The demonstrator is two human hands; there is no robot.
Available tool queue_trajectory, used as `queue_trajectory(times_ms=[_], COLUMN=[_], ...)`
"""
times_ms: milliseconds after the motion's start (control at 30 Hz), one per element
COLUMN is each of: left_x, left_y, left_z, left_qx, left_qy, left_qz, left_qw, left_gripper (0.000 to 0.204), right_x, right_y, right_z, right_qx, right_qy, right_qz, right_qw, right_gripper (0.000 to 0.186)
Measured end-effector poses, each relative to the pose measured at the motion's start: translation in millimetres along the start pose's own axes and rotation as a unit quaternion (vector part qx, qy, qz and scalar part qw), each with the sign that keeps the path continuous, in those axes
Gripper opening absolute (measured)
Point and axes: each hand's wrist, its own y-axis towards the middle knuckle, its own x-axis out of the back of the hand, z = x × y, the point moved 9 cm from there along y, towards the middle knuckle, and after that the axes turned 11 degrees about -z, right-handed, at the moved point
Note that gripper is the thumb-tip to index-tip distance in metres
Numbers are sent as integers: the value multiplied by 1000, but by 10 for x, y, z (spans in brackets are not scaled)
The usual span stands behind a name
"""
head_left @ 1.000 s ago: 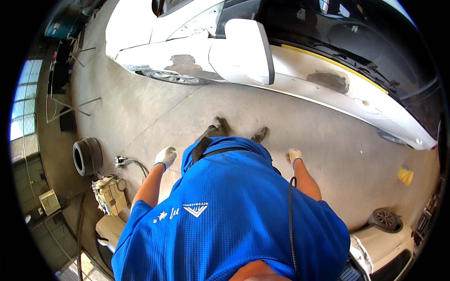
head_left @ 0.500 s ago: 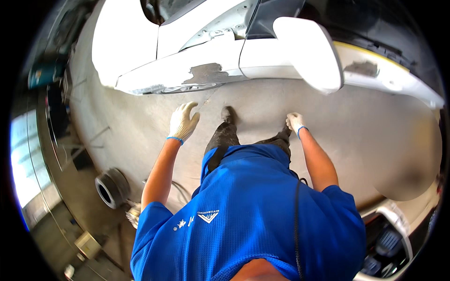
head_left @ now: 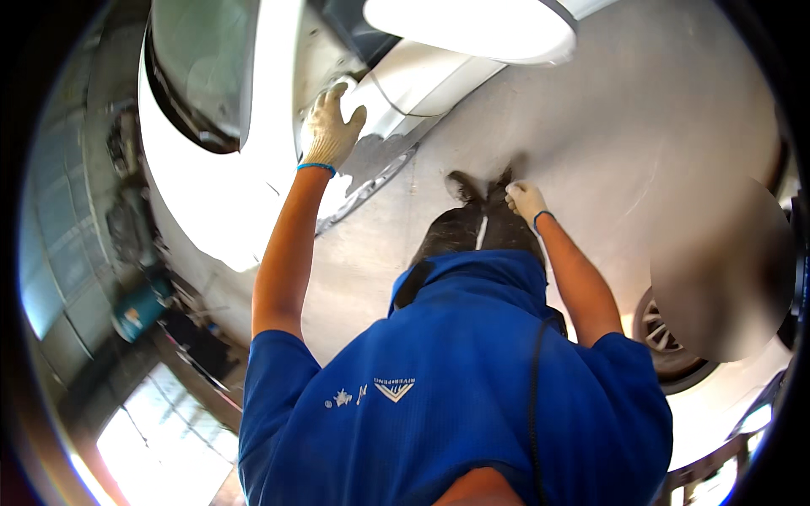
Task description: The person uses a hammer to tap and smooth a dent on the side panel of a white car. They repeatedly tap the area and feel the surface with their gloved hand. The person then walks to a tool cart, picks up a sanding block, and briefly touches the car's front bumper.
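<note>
pressing left hand point(head_left: 331, 126) flat, grip open, on white car panel point(head_left: 253, 194); right hand point(head_left: 525, 201) loosely curled, empty.

White car body panel point(head_left: 253, 169) with bare grey sanded patch.

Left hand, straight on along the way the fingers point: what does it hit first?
The gloved left hand reaches up toward the white car's body panel, by the grey sanded patch. It would likely meet that panel first; it may already touch, since depth is unclear.
</note>
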Motion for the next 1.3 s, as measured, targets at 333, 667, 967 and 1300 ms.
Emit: queue_trajectory(times_ms=[333,667,967,1300], left_x=[-565,-909,-910,-964], left_y=[739,663,643,624], left_z=[7,-258,-248,-292], left_qx=[-53,-165,-166,-116], left_qy=[22,119,130,128], left_qz=[125,243,183,245], left_qw=[991,948,960,954], left_gripper=[51,57,47,45], right_x=[-991,-2163,-2825,-3051], right_y=[1074,1534,1824,1988], right_z=[-57,586,571,511], right_qx=[84,-115,-174,-224], right_qy=[21,521,608,621], right_qz=[3,110,221,332], right_qw=[996,838,743,674], right_gripper=[28,18,41,31])
